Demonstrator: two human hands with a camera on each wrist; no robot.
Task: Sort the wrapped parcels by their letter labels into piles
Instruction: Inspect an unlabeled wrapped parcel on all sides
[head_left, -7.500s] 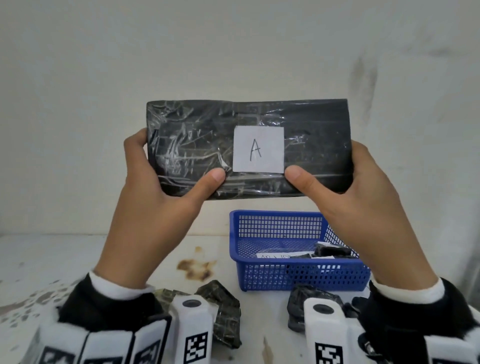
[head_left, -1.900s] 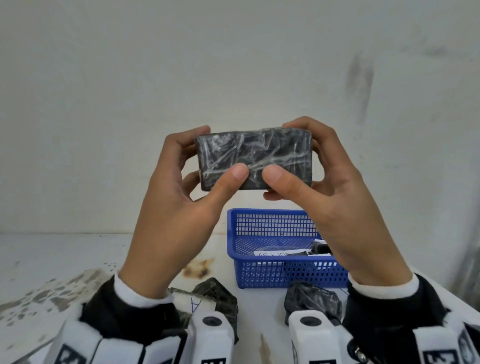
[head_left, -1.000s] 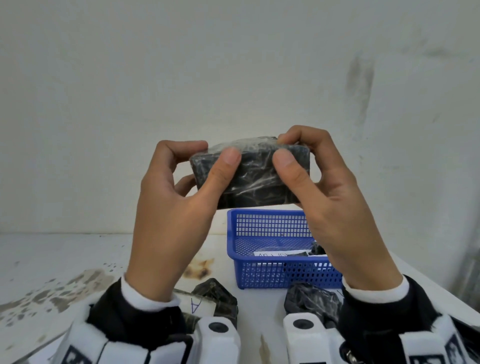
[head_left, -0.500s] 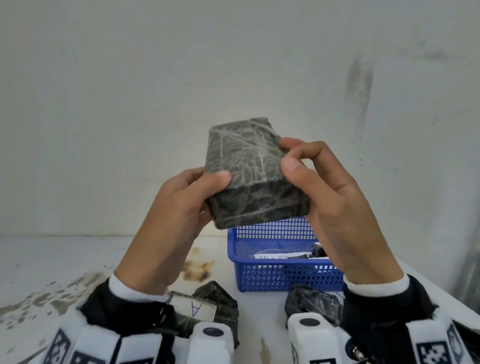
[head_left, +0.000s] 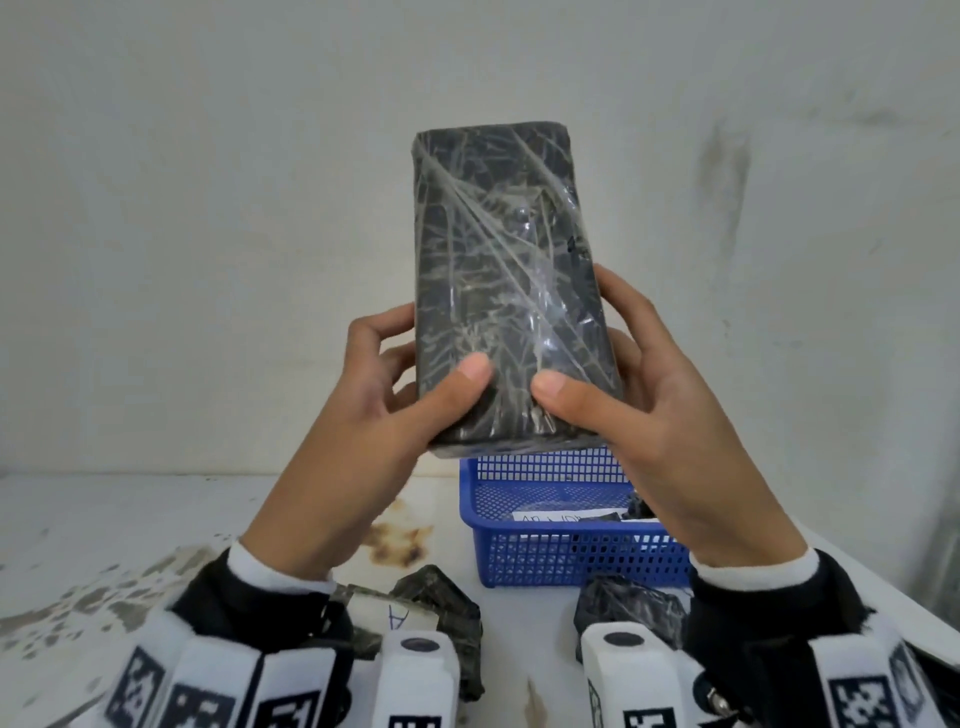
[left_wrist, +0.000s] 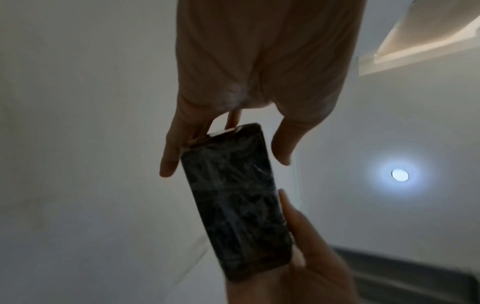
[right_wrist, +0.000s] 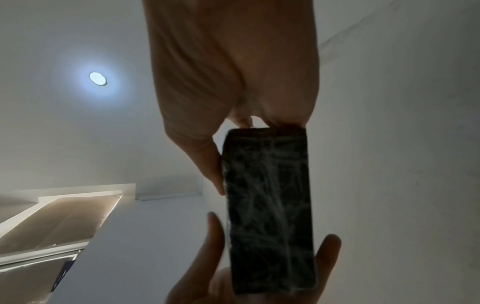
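Held parcel: I see a black parcel wrapped in clear film, held upright on its short end in front of the pale wall, above the table. The broad face turned towards me carries no letter label that I can see.
Left hand: my left hand grips the parcel's lower left corner, thumb pressed on the front face, fingers curled round the left edge to the back. In the left wrist view the same parcel hangs below the palm with the fingers curled at its edge.
Right hand: my right hand grips the lower right corner, thumb on the front face beside the left thumb, fingers wrapped behind the right edge. The right wrist view shows the parcel dark against the ceiling, the thumb along its side.
Basket: a blue mesh basket stands on the table below the parcel, holding a white paper slip with writing I cannot read and something dark beside it.
Table: white, stained table; a rusty blotch lies just left of the basket.
Sorted parcels: a black parcel with a white label reading A lies near my left wrist; another dark wrapped parcel lies in front of the basket near my right wrist, its label not visible.
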